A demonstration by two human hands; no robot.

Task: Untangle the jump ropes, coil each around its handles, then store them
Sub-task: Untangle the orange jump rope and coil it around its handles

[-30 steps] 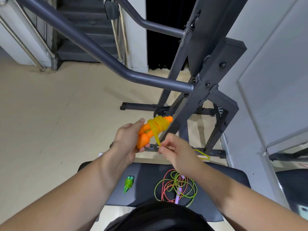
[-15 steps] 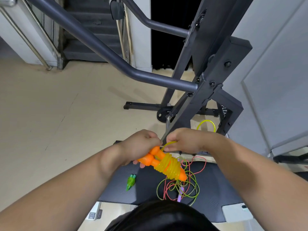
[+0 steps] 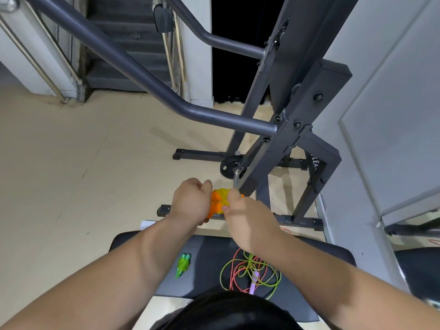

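I hold the orange handles (image 3: pixel 214 207) up in front of me, above the floor (image 3: pixel 71 163) just past the far edge of the surface (image 3: pixel 209 248), with the yellow rope (image 3: pixel 222 192) wound in a thick coil around them. My left hand (image 3: pixel 191 201) is clenched round the handles from the left, its back toward me, so only their orange middle and the coil show between my two hands. My right hand (image 3: pixel 247 220) comes in from the right and touches the coil, its fingers curled and the thumb up against the top of the winding; the hand is blurred, and I cannot tell whether it pinches a strand or only presses on the coil. Below my arms, on the dark padded surface, a green handle (image 3: pixel 182 267) lies alone to the left, its point toward me. To its right, well apart from it, lies a loose tangle (image 3: pixel 240 267) of green and pink rope, with a purple handle (image 3: pixel 254 281) on its near side. Beyond my hands stands a dark grey rack (image 3: pixel 292 129), its feet on the floor, a long bar (image 3: pixel 133 67) slanting off it to the far left and a small plate (image 3: pixel 226 166) at its foot. Stairs (image 3: pixel 123 39) rise at the far left.
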